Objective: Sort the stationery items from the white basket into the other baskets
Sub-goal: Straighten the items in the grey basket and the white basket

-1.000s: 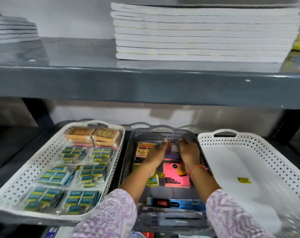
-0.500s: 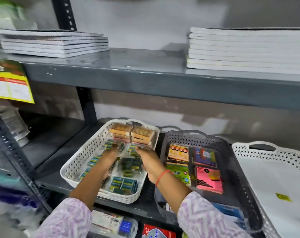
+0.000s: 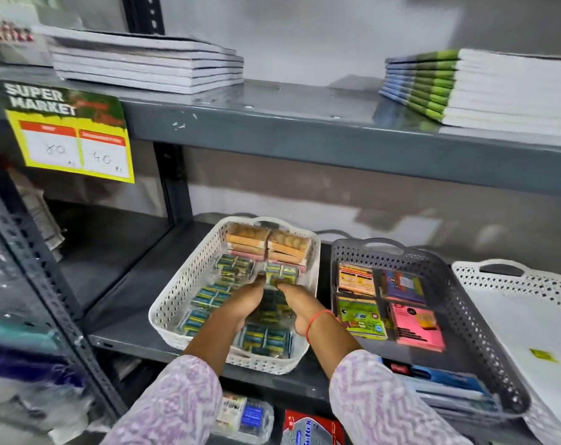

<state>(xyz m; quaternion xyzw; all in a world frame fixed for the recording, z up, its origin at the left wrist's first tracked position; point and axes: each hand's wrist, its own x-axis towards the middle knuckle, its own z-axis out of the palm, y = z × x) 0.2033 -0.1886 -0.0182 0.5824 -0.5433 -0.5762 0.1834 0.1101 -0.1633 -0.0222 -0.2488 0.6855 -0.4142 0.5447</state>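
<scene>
Your left hand (image 3: 245, 300) and right hand (image 3: 293, 298) rest in the cream basket (image 3: 176, 303) at lower centre, fingers curled on small green packets (image 3: 266, 340); I cannot tell the grip. The upper-left sign (image 3: 68, 130) reads "SUPER MARKET", 80 and 40.

Both hands reach into the left white basket (image 3: 179, 293) on the lower shelf (image 3: 125, 284). Left hand (image 3: 243, 300) and right hand (image 3: 296, 305) rest side by side on green-and-blue packets (image 3: 266, 340); grip state unclear. Grey basket (image 3: 465, 319) just right holds sticky notes (image 3: 415, 329). Emptied white basket (image 3: 529, 316) at far right.
</scene>
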